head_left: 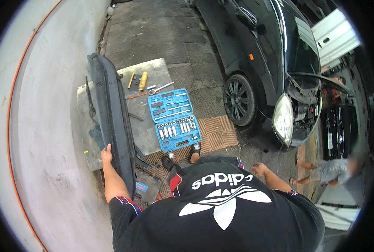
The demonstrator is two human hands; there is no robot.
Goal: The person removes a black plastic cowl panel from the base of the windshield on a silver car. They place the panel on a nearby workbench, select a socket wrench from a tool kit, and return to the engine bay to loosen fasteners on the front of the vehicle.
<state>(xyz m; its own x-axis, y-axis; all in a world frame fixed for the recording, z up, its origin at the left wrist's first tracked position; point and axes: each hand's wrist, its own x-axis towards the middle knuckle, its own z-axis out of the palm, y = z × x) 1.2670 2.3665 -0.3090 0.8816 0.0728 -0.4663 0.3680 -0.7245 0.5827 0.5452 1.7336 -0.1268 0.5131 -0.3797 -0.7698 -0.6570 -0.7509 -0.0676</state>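
A long black plastic car cowl panel [111,109] stands slanted over the left part of the worktable. My left hand [106,154] grips its left edge near the lower end, thumb up. Beside my body, to the right, my right hand [260,169] has its fingers curled in; whatever they may hold is too small to tell. On the table lies a thin black wiper arm [90,98], left of the panel. An opened blue socket set case [166,146] with several sockets sits at the table's right edge. Near it rest a ratchet [153,91] and an orange-handled screwdriver [138,95].
Behind the tools, a yellow cylinder [143,81] stands on the table [153,67]. A dark car [246,50] with its front opened is at right. Another person [336,171] is farther right. A grey case [147,187] lies below the panel; an orange hose [11,109] runs along the wall.
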